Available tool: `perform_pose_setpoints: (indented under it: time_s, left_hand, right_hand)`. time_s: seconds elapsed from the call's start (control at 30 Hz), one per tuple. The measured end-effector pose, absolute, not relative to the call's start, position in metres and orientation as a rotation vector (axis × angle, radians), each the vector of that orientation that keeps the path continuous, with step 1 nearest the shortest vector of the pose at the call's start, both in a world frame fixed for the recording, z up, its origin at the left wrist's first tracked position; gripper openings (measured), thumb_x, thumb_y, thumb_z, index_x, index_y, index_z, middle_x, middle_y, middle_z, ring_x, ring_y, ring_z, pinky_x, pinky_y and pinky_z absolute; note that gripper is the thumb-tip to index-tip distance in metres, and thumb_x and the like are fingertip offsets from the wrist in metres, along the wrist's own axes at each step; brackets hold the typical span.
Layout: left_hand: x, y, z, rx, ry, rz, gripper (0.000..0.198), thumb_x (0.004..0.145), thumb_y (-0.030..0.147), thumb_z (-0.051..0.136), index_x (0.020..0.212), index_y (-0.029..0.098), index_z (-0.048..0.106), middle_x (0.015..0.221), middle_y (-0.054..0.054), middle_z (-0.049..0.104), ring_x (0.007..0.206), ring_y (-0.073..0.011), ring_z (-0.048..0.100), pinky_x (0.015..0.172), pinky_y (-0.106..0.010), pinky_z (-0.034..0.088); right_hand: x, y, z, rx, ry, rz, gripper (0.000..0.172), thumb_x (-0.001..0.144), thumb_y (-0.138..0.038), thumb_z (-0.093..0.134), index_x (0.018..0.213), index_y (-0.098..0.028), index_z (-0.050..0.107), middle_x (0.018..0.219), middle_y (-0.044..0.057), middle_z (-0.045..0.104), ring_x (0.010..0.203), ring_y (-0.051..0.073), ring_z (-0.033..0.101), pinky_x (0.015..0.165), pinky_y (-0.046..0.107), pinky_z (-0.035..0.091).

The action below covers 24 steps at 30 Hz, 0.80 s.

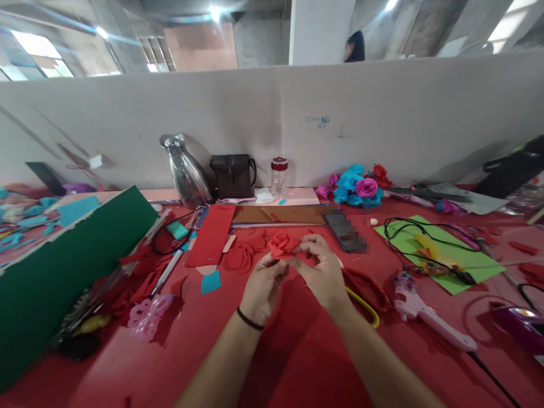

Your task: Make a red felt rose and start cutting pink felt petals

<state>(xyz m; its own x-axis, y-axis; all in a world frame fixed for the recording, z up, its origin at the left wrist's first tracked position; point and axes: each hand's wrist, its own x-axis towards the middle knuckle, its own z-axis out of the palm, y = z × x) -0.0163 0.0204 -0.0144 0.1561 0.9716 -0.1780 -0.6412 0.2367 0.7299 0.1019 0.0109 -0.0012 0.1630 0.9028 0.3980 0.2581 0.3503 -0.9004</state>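
Observation:
A red handmade flower [282, 243] with layered petals is held up in front of me over the red tabletop. My left hand [262, 288] grips its base from below, with a dark band round the wrist. On the other side, my right hand [322, 271] pinches the flower's right edge between thumb and fingers. Just behind and left lies a pile of cut red petals [238, 258]. A strip of red material [211, 235] rests beyond the petals. Scissors with red and yellow handles [369, 292] lie partly hidden behind my right wrist.
On the right are a pink glue gun [429, 320] and a green sheet [450, 255] under a black cord. A phone [343, 231] lies ahead. Finished flowers [359, 186], a jar [279, 177], a black bag [233, 175] and a steel jug [187, 170] stand along the partition. A green board [80, 272] rises at left.

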Motion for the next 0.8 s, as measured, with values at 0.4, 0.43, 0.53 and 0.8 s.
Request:
perform_pose_setpoints:
  time_s: [0.4, 0.43, 0.53, 0.8]
  left_hand:
    - [-0.014, 0.016, -0.007, 0.742, 0.714, 1.278, 0.018, 0.055, 0.013, 0.075, 0.072, 0.018, 0.074, 0.074, -0.002, 0.07, 0.073, -0.0133, 0.059, 0.077, -0.026, 0.044]
    - [-0.014, 0.016, -0.007, 0.765, 0.712, 1.281, 0.018, 0.056, 0.014, 0.075, 0.073, 0.018, 0.074, 0.075, -0.002, 0.071, 0.074, -0.0139, 0.059, 0.078, -0.027, 0.044]
    - [-0.014, 0.016, -0.009, 0.828, 0.732, 1.315, 0.019, 0.058, 0.017, 0.075, 0.077, 0.019, 0.075, 0.078, -0.002, 0.073, 0.078, -0.0163, 0.062, 0.083, -0.031, 0.045]
    - [-0.014, 0.011, 0.001, 0.981, 0.95, 1.43, 0.013, 0.058, 0.027, 0.076, 0.067, 0.018, 0.075, 0.071, -0.003, 0.073, 0.07, -0.0181, 0.064, 0.077, -0.033, 0.05]
  right_hand:
    - [0.101, 0.016, -0.008, -1.031, -1.176, 0.889, 0.021, 0.063, -0.03, 0.076, 0.074, -0.022, 0.061, 0.08, -0.001, 0.052, 0.07, 0.014, 0.044, 0.067, 0.027, 0.037]
    - [0.101, 0.016, -0.007, -1.019, -1.124, 0.959, 0.024, 0.06, -0.031, 0.078, 0.075, -0.023, 0.06, 0.078, -0.002, 0.052, 0.069, 0.014, 0.043, 0.066, 0.027, 0.037]
    - [0.098, 0.015, -0.004, -0.972, -0.957, 1.148, 0.034, 0.054, -0.031, 0.082, 0.075, -0.023, 0.057, 0.071, -0.005, 0.05, 0.066, 0.013, 0.043, 0.063, 0.026, 0.037]
    - [0.082, 0.005, -0.008, -1.029, -0.852, 0.967, 0.023, 0.06, -0.028, 0.076, 0.066, -0.021, 0.055, 0.066, -0.005, 0.052, 0.064, 0.012, 0.046, 0.062, 0.025, 0.038]
